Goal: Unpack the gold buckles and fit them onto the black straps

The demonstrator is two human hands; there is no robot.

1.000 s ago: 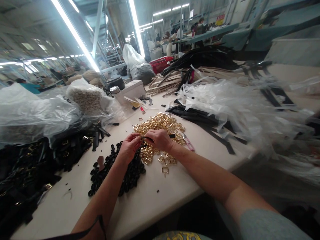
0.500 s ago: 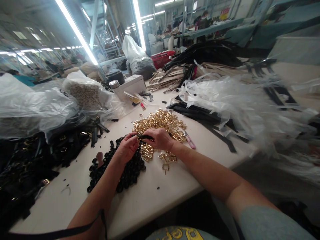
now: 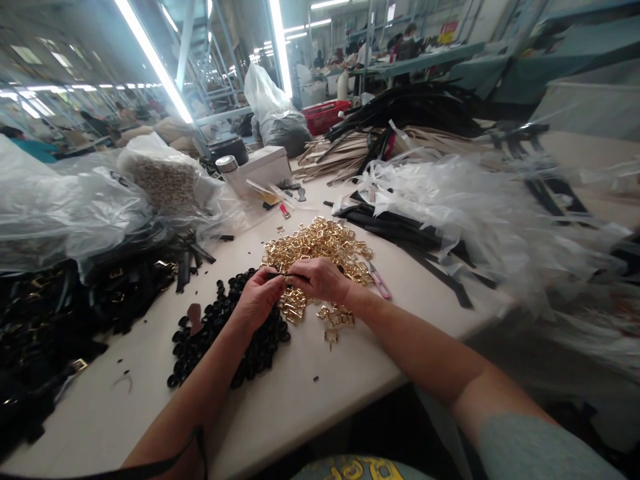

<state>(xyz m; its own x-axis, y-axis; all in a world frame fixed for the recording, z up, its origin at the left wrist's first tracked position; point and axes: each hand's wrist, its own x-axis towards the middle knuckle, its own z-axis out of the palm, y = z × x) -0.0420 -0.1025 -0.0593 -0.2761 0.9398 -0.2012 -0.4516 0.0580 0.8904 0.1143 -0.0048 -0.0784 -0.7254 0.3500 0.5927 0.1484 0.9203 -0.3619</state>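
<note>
My left hand point(image 3: 260, 298) and my right hand point(image 3: 324, 277) meet above the table, fingers closed on a short black strap point(image 3: 299, 276). A small gold glint shows on the strap between my fingertips, probably a buckle, mostly covered by my fingers. Just beyond and under my right hand spreads a heap of gold buckles point(image 3: 320, 235). Beside my left forearm lies a pile of small black loops point(image 3: 257, 350), with a brown flat piece point(image 3: 194, 319) on its left side. One gold buckle point(image 3: 331, 336) lies apart, nearer the front edge.
Pink-handled snips point(image 3: 382, 283) rest right of the buckles. Clear plastic wrapping point(image 3: 440, 193) and black strips point(image 3: 400, 227) cover the right side. Finished-looking black straps point(image 3: 115, 293) and plastic bags point(image 3: 165, 177) fill the left. A white box point(image 3: 265, 167) and metal flask point(image 3: 227, 165) stand behind.
My left hand has shifted slightly right, closer to my right hand, and its fingertips have moved along the strap. Less of the strap shows between my hands.
</note>
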